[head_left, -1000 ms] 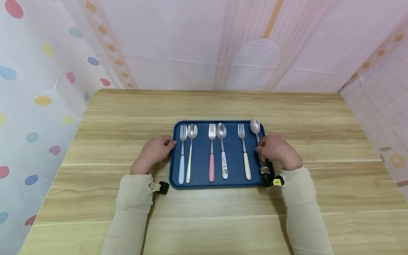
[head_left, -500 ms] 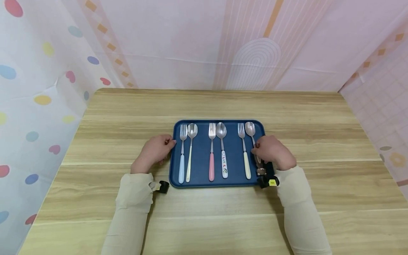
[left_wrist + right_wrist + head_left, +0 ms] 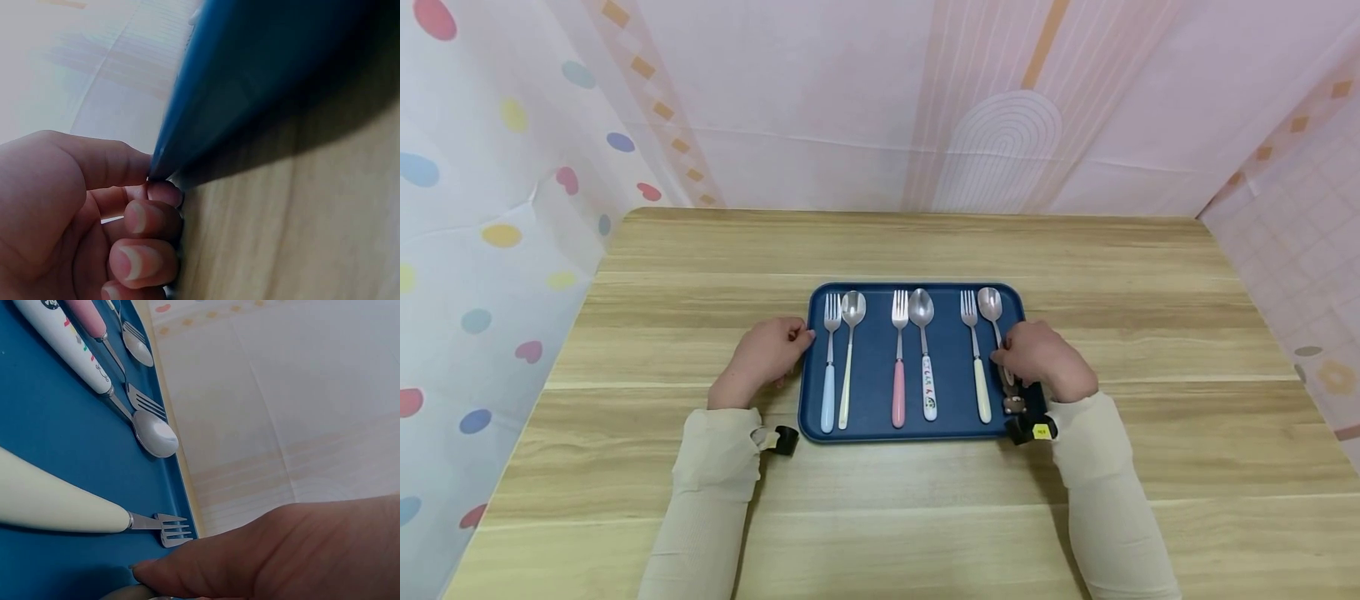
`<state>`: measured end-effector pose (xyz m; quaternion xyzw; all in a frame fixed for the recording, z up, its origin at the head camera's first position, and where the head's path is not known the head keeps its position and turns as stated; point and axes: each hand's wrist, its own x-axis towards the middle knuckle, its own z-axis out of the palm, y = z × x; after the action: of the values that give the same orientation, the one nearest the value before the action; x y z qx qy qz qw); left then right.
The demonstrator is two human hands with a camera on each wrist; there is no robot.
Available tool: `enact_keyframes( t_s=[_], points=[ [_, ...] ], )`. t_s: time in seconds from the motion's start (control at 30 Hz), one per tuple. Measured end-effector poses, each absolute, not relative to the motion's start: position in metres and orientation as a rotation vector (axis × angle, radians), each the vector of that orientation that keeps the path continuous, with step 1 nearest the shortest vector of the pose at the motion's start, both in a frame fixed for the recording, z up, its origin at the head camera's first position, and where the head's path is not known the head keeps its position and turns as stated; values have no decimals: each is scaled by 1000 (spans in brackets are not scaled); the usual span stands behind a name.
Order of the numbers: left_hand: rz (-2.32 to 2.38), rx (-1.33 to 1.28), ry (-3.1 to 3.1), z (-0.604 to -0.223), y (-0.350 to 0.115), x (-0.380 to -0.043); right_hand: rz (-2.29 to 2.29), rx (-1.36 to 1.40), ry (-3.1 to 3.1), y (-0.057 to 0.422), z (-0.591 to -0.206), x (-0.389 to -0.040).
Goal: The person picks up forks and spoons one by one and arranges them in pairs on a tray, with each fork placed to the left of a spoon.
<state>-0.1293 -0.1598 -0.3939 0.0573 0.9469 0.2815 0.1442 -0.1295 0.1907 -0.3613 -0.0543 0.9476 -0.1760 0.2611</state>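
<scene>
My left hand [image 3: 766, 357] pinches the left rim of a dark blue tray [image 3: 874, 383] between thumb and index finger; the left wrist view shows the tray edge [image 3: 159, 153] caught there, the other fingers curled below. At the tray's right side my right hand [image 3: 1047, 360] holds a spoon [image 3: 990, 304] with a brown bear-decorated handle, partly hidden by the fingers. That spoon lies beside a cream-handled fork [image 3: 981, 387], bowl level with the fork's tines. In the right wrist view the right thumb [image 3: 187, 569] is near the fork's tines, and the spoon is mostly hidden below.
Also on the tray are a pink-handled fork [image 3: 898, 392], a white patterned spoon [image 3: 928, 387], a light blue fork [image 3: 828, 396] and a pale yellow spoon [image 3: 847, 375]. The tray rests on a wooden table [image 3: 700, 275]. A patterned curtain [image 3: 850, 108] hangs behind.
My right hand has moved the brown-handled spoon left, from the tray's right rim to beside the cream-handled fork. The left hand stays at the left rim.
</scene>
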Motion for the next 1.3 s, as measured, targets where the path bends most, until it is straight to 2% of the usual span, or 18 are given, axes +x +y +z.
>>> enact_keyframes(
  t_s=[1.03,1.3],
  points=[
    [791,134,2727,-395,-160,-128,-446,-76,2557,187,-358,-128],
    [825,179,2844,-383,-159,-127,-582,-106,2588,206,-345,-123]
  ],
)
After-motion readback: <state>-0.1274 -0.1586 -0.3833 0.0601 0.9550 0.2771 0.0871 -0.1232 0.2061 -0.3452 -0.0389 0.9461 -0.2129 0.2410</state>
